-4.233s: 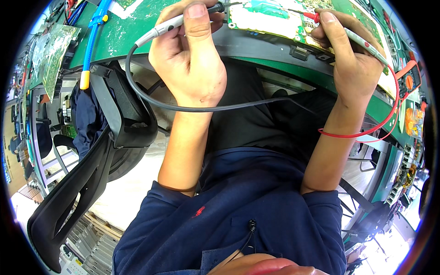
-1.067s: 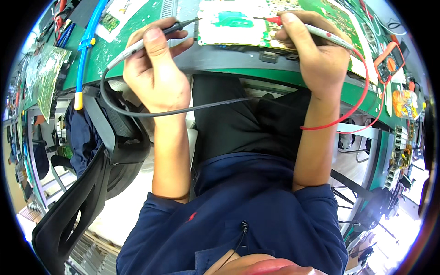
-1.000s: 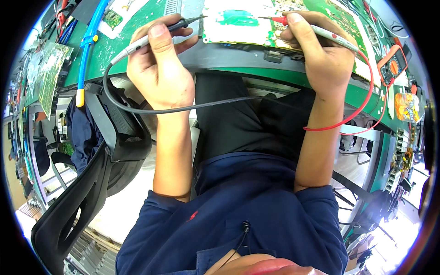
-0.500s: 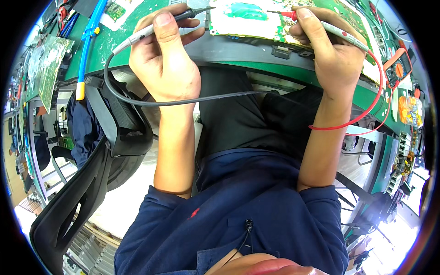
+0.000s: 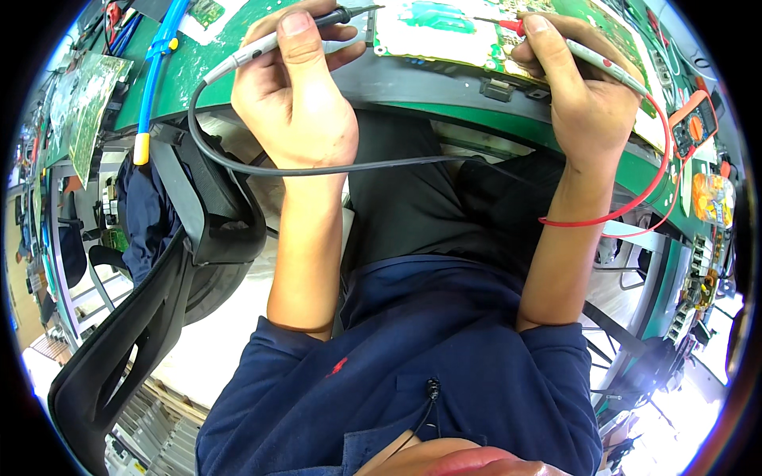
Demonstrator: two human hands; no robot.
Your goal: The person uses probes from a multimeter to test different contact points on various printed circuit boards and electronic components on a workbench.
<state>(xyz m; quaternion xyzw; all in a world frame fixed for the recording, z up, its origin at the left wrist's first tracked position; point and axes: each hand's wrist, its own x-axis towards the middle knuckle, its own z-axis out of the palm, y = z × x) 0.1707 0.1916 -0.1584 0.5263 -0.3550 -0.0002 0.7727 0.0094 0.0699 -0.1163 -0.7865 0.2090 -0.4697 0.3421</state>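
Note:
My left hand (image 5: pixel 294 103) grips a black-tipped test probe (image 5: pixel 259 47) with a grey handle, its metal tip reaching the upper left edge of a circuit board (image 5: pixel 429 44) with pale and green areas. My right hand (image 5: pixel 578 95) grips a red-tipped probe (image 5: pixel 599 62), its tip over the board's green middle part; whether either tip touches, I cannot tell. A black lead (image 5: pixel 369 163) loops below my left hand. A red lead (image 5: pixel 589 220) curves around my right forearm toward an orange multimeter (image 5: pixel 692 119) at the right.
The green bench (image 5: pixel 202 83) has a dark front edge. A blue tube (image 5: pixel 152 87) with a yellow end hangs over it at the left, beside another board (image 5: pixel 87 111). An orange packet (image 5: pixel 711 198) lies at the far right. A black chair (image 5: pixel 159 309) stands to my left.
Since one second ago the bench, board and both hands have shifted up and slightly right in the picture. Both hands keep their probes, with the tips in much the same places on the board.

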